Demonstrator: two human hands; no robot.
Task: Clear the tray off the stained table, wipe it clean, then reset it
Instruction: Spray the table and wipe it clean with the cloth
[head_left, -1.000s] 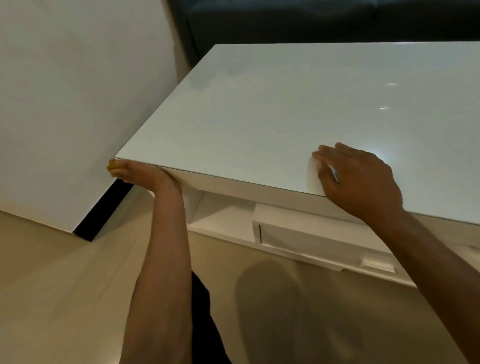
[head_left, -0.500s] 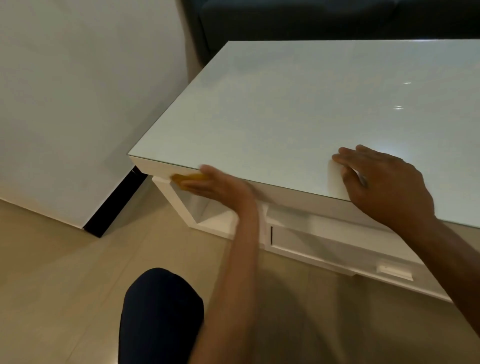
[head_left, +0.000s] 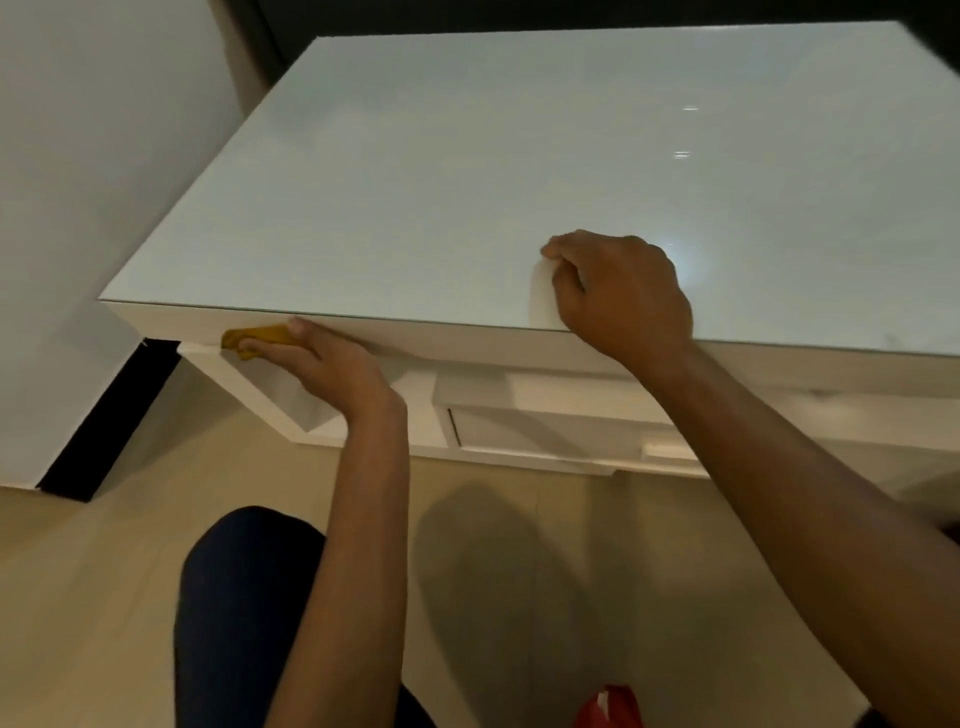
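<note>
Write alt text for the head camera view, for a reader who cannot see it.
A left hand presses a yellow cloth against the front edge of a glossy white table. The right hand grips a white object on the tabletop.

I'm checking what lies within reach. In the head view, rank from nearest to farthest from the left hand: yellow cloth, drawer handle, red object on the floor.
1. Yellow cloth: held in the left hand.
2. Drawer handle: to its right, on the table front.
3. Red object: bottom edge, on the floor.
</note>
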